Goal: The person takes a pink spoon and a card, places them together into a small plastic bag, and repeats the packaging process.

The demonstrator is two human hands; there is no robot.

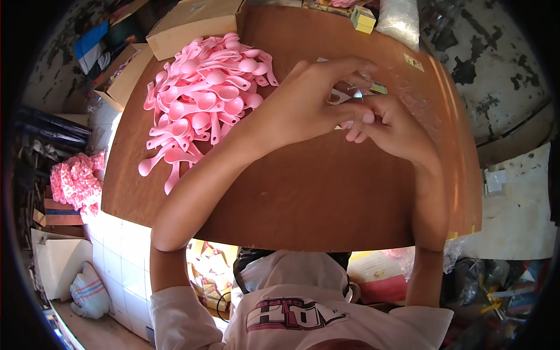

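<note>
Above the right-centre of the brown table, my two hands come together. My left hand (312,96) is closed in a curl, thumb and index finger around a small shiny clear plastic piece (358,92). My right hand (399,123) pinches at the same piece, its fingers close to my left thumb. What the plastic is cannot be made out. Partly hidden behind the fingers lie small pale and yellow cards (378,88). To the left of my left forearm spreads a large heap of pink plastic scoops (205,100).
The brown wooden table (303,198) has a curved near edge. At its back stand a cardboard box (195,26), a small yellow box (363,20) and a bag of clear plastic (399,23). Thin clear wrappers (417,102) lie right of my hands. Another open carton (123,76) stands left.
</note>
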